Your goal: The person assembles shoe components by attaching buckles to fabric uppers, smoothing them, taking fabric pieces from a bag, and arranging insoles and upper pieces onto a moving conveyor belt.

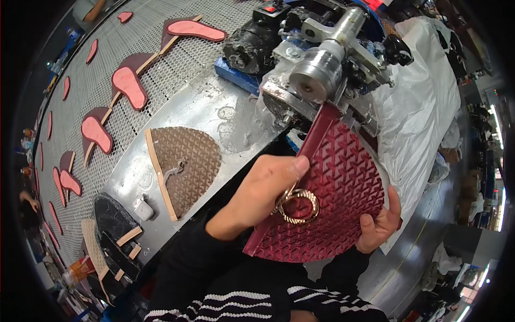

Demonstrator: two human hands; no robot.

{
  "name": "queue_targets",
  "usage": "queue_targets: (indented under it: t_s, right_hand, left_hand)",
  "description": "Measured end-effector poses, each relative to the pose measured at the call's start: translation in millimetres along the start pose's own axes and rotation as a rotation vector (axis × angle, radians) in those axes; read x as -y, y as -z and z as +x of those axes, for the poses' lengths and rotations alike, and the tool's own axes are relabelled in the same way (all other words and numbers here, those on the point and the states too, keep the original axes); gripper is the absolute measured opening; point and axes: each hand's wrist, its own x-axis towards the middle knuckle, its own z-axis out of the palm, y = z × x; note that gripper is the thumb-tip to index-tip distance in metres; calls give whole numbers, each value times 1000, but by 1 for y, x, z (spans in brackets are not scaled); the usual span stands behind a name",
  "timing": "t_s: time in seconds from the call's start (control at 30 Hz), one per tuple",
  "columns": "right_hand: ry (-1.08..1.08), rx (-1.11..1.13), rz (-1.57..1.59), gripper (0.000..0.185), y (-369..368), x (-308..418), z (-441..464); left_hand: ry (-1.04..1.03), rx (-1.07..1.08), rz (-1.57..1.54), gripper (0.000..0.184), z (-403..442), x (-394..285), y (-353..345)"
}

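Head-worn view, close, facing forward, downward

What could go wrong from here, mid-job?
The upper corner of the burgundy patterned panel sits at the metal roller; a slight twist might misalign it. The gold-coloured ring by the left hand could scratch the panel. The white plastic sheet beside the machine might get caught.

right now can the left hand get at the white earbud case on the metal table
Probably, but only by letting go first: the left hand grips the burgundy textured panel, while nothing covers the white earbud case.
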Motion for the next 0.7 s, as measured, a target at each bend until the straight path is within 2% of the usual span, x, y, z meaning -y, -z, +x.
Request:
queue_targets:
  t_s: [0.03, 0.07, 0.17, 0.2, 0.3, 0.33, 0.43, 0.6, 0.7]
  right_hand:
    - [43, 13, -22, 67, 0, 0, 0]
    - [136, -157, -92, 49, -11, -5, 0]
    - [257, 66, -247, 24, 3, 1, 11]
    - [225, 7, -268, 9, 2, 1, 10]
    - [197, 29, -303, 9, -10, 7, 19]
    - [154, 48, -217, 10, -12, 8, 21]
    - [136, -37, -315, 12, -30, 9, 32]
    - [32, 74, -231, 16, -65, 8, 55]
    - [-15, 144, -243, 16, -90, 17, 67]
  left_hand:
    - [-7, 13, -11, 40, 1, -1, 2]
    - [-16, 27, -22, 39, 2, -2, 5]
    - [-65, 28, 29, 38, 6, 0, 14]
    - [-74, 1, 8, 38, 5, -1, 12]
    - [-89, -28, 22, 39, 7, 3, 20]
    - [-93, -30, 39, 39, 8, 4, 24]
    - [-145, -149, 95, 39, 5, -5, 28]
    - [-163, -249, -132, 38, -8, -28, 33]
    - [-168, -220, -111, 36, -15, -23, 53]
